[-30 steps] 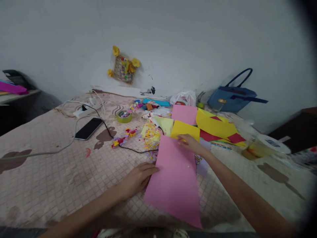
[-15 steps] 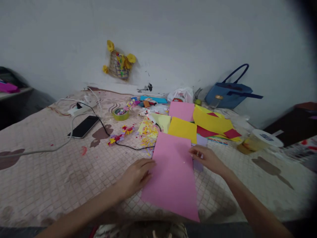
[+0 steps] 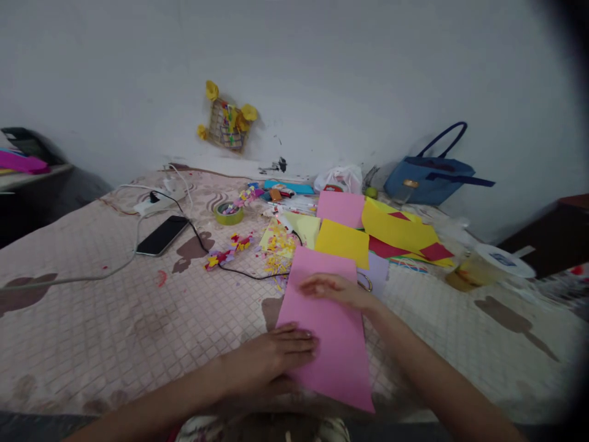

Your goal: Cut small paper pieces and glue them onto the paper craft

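Note:
A large pink sheet of paper [image 3: 335, 350] lies in front of me, one corner pointing toward the table's near edge. My left hand [image 3: 285, 350] rests over its lower left side, fingers stretched out and holding nothing. Across the upper part of the sheet reaches my right hand [image 3: 334, 288], fingers extended; whether it presses on the paper I cannot tell. A metal ring that looks like a scissors handle [image 3: 365, 282] shows at the sheet's right edge, on a lilac sheet [image 3: 378, 273]. Just beyond the pink sheet is a yellow sheet [image 3: 343, 239].
Small paper scraps [image 3: 278, 245] and a glue gun [image 3: 285, 222] with a black cord lie behind the sheet. Leftward are a tape roll [image 3: 229, 215], a phone [image 3: 162, 235] and a power strip [image 3: 161, 199]. A plastic tub [image 3: 488, 267] and a blue bag [image 3: 430, 178] stand at right.
My right hand has moved left from the sheet's right edge to over its upper part. My left hand has slid down and right onto the paper. The ring has come into view.

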`<state>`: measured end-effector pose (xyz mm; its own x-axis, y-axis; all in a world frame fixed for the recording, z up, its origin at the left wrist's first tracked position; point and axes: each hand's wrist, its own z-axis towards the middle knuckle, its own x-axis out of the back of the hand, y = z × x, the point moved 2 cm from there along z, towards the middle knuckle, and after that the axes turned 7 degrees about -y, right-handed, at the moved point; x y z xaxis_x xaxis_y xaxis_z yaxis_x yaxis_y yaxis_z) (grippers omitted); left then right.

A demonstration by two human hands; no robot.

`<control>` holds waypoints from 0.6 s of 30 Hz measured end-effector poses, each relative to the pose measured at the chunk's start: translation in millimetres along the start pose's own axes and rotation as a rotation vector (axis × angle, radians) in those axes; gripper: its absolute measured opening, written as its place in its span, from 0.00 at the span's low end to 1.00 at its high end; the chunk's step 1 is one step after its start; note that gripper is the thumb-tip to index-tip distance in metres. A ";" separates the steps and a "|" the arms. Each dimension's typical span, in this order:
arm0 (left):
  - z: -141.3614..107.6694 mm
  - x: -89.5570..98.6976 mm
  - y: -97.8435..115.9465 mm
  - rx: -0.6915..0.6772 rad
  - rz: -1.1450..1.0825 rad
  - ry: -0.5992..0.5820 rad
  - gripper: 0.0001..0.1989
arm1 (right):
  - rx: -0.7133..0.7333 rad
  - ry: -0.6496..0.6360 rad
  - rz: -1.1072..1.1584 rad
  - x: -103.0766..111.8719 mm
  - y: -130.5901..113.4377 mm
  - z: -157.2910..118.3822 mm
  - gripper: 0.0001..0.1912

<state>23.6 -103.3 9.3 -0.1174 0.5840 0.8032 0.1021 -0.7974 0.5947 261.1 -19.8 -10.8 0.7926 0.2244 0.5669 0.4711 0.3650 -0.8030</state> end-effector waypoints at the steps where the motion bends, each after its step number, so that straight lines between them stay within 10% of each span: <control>1: 0.4 0.5 0.2 0.005 0.004 -0.003 0.27 | 0.005 0.015 -0.008 -3.5 0.2 7.4 0.18; 8: 1.5 -1.4 -1.4 -0.010 0.063 0.041 0.25 | -0.154 0.353 -0.088 62.8 29.1 7.9 0.18; 18: 9.0 -13.8 0.6 0.038 0.328 0.243 0.10 | -0.264 0.153 -0.234 64.8 47.5 -53.4 0.05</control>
<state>34.1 -110.5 -1.2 -0.3023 0.2431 0.9217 0.2090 -0.9265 0.3129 355.6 -36.2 -22.0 0.6908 0.0173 0.7228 0.7140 0.1409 -0.6858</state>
